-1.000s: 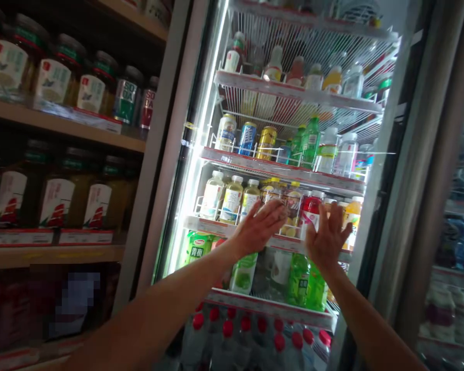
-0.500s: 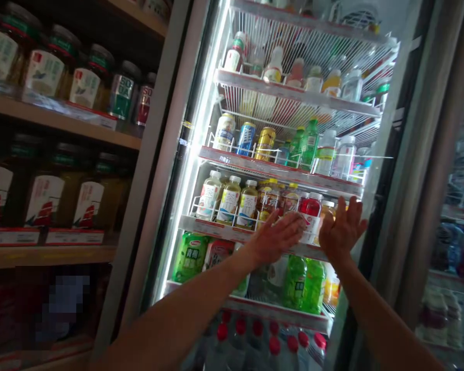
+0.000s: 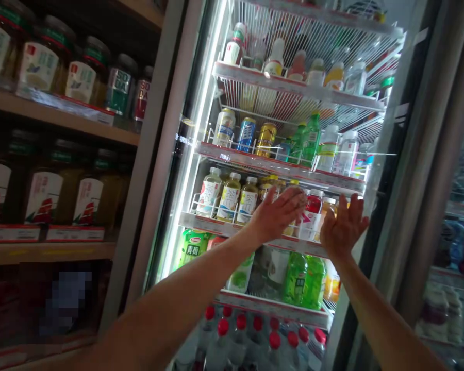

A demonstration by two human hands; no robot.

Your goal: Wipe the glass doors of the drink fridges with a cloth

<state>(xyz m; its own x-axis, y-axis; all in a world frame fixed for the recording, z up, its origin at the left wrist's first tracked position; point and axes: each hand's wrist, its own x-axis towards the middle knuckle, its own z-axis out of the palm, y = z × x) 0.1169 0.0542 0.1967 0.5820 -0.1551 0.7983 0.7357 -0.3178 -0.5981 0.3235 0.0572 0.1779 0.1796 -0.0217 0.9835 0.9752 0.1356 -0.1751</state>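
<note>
Red bottle (image 3: 314, 203), white-and-pink label (image 3: 310, 221)

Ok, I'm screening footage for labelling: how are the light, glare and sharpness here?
Head view: the bright white vertical light strip glares; head view: the brown wooden shelf, lower left, is dim; head view: the pale plastic bottles, far right, look blurred; head view: a pixelated patch hides detail.

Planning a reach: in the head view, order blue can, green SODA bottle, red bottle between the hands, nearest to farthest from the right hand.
1. Red bottle, just left of the right hand.
2. Blue can, higher up, farther left.
3. Green SODA bottle, highest, at far left.
</note>
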